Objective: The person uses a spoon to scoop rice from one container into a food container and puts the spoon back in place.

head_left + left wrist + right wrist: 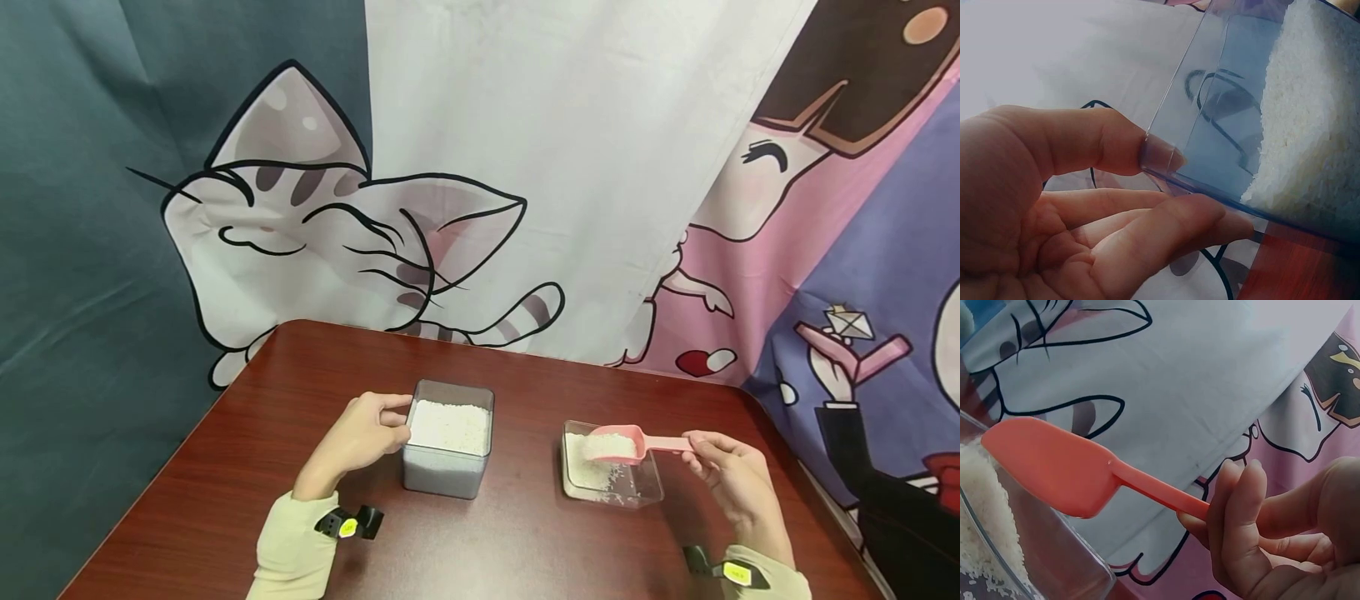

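Holding the pink scoop (pixel 618 442) of rice by its handle in our right hand (pixel 731 475) over the shallow tray (pixel 651 487), we should tip slowly while our left hand (pixel 360 437) grips and steadies the tall rice container (pixel 447 467) on the tabletop (pixel 510 542).

The counter (pixel 247 450) is a dark red-brown wood-grain surface with rounded far corners. Two containers stand directly on it, well apart. A tall clear square tub (pixel 448 462) filled with white grains sits left of centre. A low clear tray (pixel 648 487) holding a thinner layer of white grains sits at 3 o'clock from the tub, with its grains scattered toward the near edge.
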`<state>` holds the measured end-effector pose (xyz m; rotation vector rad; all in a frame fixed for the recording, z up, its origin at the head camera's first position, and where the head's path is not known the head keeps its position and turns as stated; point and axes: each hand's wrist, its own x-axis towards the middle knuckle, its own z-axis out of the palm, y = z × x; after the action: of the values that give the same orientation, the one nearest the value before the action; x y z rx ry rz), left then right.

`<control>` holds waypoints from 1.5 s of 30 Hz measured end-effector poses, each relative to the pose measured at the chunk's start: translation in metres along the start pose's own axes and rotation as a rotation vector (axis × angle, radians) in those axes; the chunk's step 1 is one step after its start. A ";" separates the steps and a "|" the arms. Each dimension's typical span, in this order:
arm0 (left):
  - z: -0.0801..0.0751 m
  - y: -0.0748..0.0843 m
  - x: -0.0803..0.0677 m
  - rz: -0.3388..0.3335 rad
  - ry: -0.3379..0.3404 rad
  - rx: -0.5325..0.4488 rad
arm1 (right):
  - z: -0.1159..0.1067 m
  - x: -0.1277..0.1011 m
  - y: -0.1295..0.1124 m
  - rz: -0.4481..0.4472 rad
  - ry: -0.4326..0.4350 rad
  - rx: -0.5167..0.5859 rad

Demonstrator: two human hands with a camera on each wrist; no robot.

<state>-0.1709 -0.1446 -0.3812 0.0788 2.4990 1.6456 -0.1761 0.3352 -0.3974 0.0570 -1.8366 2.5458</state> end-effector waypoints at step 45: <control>0.000 0.001 0.001 -0.009 -0.007 0.007 | 0.034 -0.019 -0.025 -0.138 0.184 -0.463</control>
<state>-0.1717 -0.1441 -0.3802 0.0744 2.4964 1.6308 -0.1559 0.3117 -0.3633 -0.0487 -2.1984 1.9109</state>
